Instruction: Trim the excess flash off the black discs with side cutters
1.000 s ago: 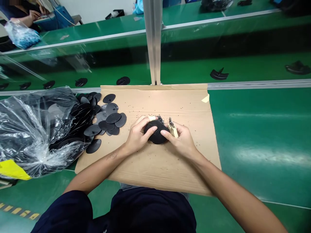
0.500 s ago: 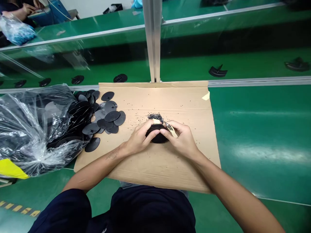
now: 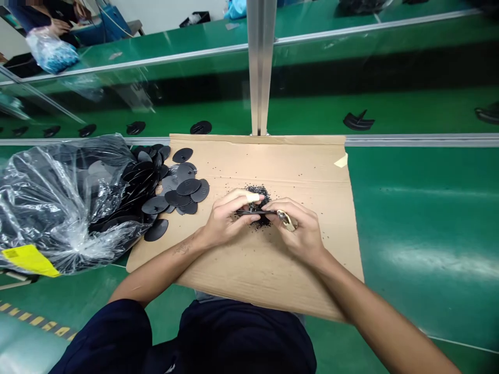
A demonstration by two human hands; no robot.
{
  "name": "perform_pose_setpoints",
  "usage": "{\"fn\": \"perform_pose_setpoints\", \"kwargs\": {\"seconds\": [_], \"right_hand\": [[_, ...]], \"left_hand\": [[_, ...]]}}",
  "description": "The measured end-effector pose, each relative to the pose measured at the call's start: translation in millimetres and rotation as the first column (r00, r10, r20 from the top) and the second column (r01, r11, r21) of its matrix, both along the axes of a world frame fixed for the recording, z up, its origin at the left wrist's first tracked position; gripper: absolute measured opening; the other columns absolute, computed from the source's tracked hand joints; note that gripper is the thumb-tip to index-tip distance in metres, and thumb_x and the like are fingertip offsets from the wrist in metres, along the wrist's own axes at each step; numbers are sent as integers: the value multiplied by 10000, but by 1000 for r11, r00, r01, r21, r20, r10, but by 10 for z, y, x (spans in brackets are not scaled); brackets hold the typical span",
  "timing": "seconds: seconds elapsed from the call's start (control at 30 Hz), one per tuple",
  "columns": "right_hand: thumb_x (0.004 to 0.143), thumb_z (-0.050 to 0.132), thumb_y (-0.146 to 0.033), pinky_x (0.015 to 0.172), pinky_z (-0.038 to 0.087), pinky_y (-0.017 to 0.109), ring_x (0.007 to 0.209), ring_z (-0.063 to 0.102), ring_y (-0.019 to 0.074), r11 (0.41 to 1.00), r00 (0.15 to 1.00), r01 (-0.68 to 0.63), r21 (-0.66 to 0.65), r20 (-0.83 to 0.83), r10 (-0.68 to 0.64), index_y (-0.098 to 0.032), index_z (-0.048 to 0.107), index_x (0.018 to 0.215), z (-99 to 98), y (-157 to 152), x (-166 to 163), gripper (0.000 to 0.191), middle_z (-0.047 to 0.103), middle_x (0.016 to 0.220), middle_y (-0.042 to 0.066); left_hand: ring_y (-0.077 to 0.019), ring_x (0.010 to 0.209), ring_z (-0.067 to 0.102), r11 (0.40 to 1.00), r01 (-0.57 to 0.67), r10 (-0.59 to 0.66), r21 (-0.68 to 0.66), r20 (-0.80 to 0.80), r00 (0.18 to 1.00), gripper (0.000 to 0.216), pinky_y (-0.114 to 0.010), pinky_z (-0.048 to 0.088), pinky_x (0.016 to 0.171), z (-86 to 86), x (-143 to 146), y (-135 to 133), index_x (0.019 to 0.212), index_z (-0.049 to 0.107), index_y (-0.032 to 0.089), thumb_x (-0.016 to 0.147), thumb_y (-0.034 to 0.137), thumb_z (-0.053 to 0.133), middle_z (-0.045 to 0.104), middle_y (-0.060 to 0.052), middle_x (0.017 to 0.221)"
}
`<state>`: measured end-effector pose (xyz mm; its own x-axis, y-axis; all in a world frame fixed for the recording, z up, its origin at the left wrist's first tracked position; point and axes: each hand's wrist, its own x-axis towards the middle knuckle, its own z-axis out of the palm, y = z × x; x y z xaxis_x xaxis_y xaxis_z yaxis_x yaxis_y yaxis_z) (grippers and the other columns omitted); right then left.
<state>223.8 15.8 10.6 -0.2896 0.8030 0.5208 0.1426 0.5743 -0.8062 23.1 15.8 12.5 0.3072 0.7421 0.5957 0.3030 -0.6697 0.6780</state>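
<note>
A black plastic disc (image 3: pixel 249 212), held nearly edge-on over the cardboard, sits between my two hands. My left hand (image 3: pixel 231 214) is closed on its left side, thumb below and fingers above; a pale wrap (image 3: pixel 254 198) covers one fingertip. My right hand (image 3: pixel 298 228) touches the disc's right edge with its fingertips. Tucked in that same hand are what look like small nippers (image 3: pixel 286 221), with a metal head and a cream handle; the rest is hidden by the fingers. Black plastic bits (image 3: pixel 257 189) are heaped under and behind the disc.
A cardboard sheet (image 3: pixel 241 270) covers the bench. Loose black discs (image 3: pixel 189 187) spill at left from a clear plastic bag (image 3: pixel 70 208). A metal post (image 3: pixel 260 67) rises behind. More black parts (image 3: pixel 358 122) lie on the green belt beyond. Another person's hands (image 3: pixel 58 26) are at far left.
The disc has tilted from showing its broad black face to nearly edge-on. My hands have turned with it and still hold it. The whole view has shifted slightly.
</note>
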Motion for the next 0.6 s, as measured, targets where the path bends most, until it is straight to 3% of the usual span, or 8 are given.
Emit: {"fn": "perform_pose_setpoints", "kwargs": {"seconds": [0.1, 0.3, 0.5, 0.6], "right_hand": [[946, 633, -147, 792, 599, 337, 893, 727, 187, 999, 1000, -29, 37, 8, 29, -217, 719, 984, -13, 6, 7, 117, 764, 980, 72], [944, 622, -122, 799, 604, 328, 920, 735, 180, 996, 998, -66, 52, 23, 65, -223, 719, 1010, -13, 6, 9, 155, 769, 1017, 72], [942, 604, -120, 786, 611, 334, 894, 732, 178, 996, 997, -49, 74, 67, 44, -233, 700, 1007, -19, 9, 19, 161, 762, 990, 60], [944, 598, -127, 782, 611, 335, 896, 732, 180, 996, 997, -51, 74, 69, 46, -232, 695, 996, -21, 13, 25, 152, 760, 986, 60]], "left_hand": [[-180, 994, 677, 998, 43, -43, 42, -18, 999, 307, -316, 557, 846, 20, -1, 2, 1246, 674, 165, 988, 324, 626, 726, -103, 1070], [-169, 864, 650, 995, 29, -20, 94, -97, 995, 172, -319, 533, 782, 35, -9, -18, 1034, 682, 160, 968, 316, 655, 722, -73, 943], [-193, 928, 669, 996, 20, -8, 92, -126, 992, 214, -352, 536, 803, 49, -6, -20, 1149, 657, 154, 1026, 285, 540, 739, -108, 1013], [-182, 892, 667, 995, 11, 0, 100, -115, 993, 190, -339, 533, 784, 50, 4, -32, 1123, 675, 151, 995, 272, 603, 748, -103, 1003]]}}
